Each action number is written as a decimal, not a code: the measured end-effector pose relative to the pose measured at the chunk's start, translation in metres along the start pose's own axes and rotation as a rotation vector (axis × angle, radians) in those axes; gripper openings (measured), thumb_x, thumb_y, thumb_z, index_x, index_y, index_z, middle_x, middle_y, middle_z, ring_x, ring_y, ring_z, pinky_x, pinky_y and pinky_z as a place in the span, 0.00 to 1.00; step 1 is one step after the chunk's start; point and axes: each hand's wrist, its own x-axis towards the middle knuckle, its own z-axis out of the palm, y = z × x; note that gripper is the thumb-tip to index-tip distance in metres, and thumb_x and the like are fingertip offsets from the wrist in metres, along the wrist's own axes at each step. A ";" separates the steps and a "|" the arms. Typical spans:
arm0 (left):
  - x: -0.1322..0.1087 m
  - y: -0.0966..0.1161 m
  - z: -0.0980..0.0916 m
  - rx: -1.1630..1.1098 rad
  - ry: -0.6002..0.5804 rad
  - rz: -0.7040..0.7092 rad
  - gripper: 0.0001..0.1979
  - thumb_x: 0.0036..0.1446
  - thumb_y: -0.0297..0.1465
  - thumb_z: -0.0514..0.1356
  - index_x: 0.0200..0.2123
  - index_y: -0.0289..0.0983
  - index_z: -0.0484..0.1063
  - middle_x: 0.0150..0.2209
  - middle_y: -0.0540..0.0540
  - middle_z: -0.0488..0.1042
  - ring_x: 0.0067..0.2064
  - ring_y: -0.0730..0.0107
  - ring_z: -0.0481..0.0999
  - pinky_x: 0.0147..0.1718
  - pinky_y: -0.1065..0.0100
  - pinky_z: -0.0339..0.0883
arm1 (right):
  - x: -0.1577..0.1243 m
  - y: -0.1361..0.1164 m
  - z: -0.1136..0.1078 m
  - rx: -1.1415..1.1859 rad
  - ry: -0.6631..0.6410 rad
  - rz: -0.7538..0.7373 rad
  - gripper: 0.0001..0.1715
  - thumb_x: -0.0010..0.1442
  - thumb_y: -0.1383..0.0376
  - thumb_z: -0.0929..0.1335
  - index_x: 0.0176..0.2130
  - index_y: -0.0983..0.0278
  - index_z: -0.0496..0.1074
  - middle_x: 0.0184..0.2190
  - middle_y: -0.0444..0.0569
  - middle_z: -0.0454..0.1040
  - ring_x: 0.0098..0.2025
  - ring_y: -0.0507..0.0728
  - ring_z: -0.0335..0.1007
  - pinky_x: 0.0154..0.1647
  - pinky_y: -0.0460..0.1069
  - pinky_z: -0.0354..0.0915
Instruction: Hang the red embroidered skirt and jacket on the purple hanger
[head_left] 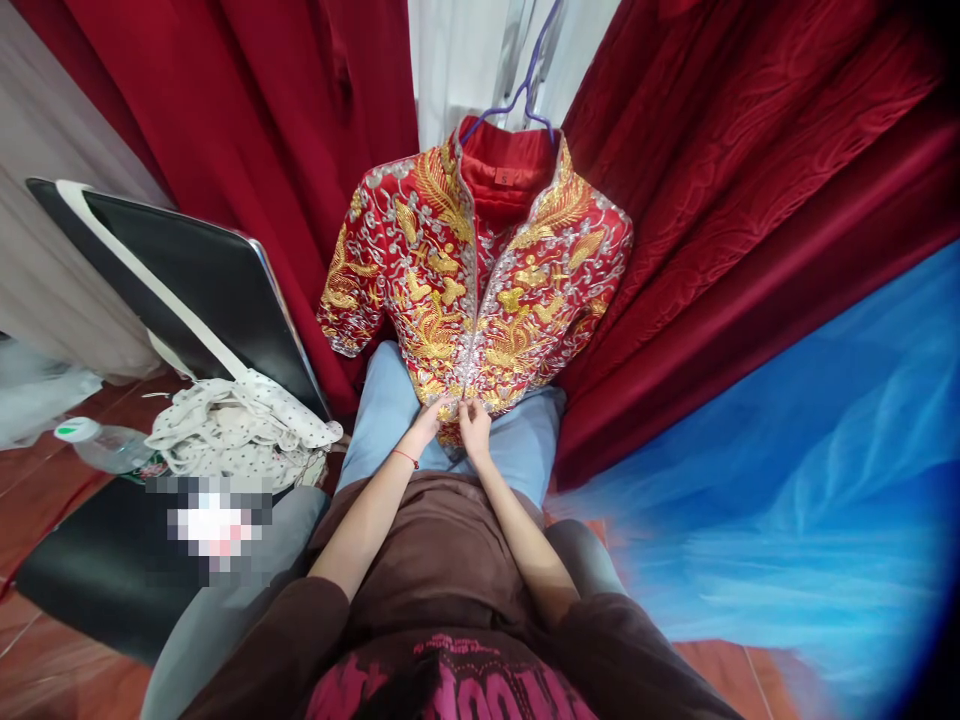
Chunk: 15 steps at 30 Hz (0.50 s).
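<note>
A red jacket point(442, 290) with dense gold and silver embroidery hangs in front of me, its lower part resting over my lap. The stand-up collar is spread apart at the top, and the front edges come together lower down. My left hand point(429, 420), with a thin red cord on the wrist, pinches the jacket near its bottom front edge. Just beside it, my right hand point(474, 430) has its fingers closed on the front edge at the same height. What lies between the fingertips is too small to make out. A purple hanger point(517, 100) carries the jacket by its collar.
Dark red curtains point(360, 120) hang on both sides. At left stands a black chair point(187, 260) bearing a dotted white cloth bag point(240, 425), a plastic bottle point(109, 447) and a blurred-out item. Blue tulle point(787, 450) spreads at right over the tiled floor point(720, 670).
</note>
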 end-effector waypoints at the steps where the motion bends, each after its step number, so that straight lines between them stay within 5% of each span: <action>1: 0.000 -0.001 0.000 0.001 0.006 0.010 0.11 0.45 0.26 0.68 0.36 0.35 0.77 0.34 0.48 0.81 0.37 0.69 0.78 0.37 0.70 0.67 | 0.001 -0.002 0.001 0.010 0.002 0.027 0.12 0.53 0.62 0.71 0.22 0.59 0.68 0.19 0.38 0.65 0.25 0.51 0.56 0.30 0.45 0.57; 9: 0.010 -0.007 -0.002 0.026 0.077 0.049 0.19 0.41 0.31 0.73 0.40 0.36 0.79 0.35 0.46 0.82 0.38 0.65 0.79 0.39 0.68 0.69 | 0.026 -0.021 0.015 0.110 -0.041 0.236 0.11 0.47 0.68 0.70 0.18 0.60 0.65 0.10 0.37 0.58 0.15 0.48 0.49 0.17 0.45 0.49; 15: 0.014 -0.010 -0.006 0.004 0.010 0.063 0.22 0.39 0.35 0.75 0.40 0.35 0.80 0.41 0.43 0.82 0.44 0.62 0.80 0.43 0.66 0.69 | 0.036 -0.028 0.023 0.186 -0.033 0.373 0.11 0.49 0.71 0.69 0.20 0.63 0.64 0.11 0.37 0.60 0.13 0.45 0.49 0.13 0.42 0.46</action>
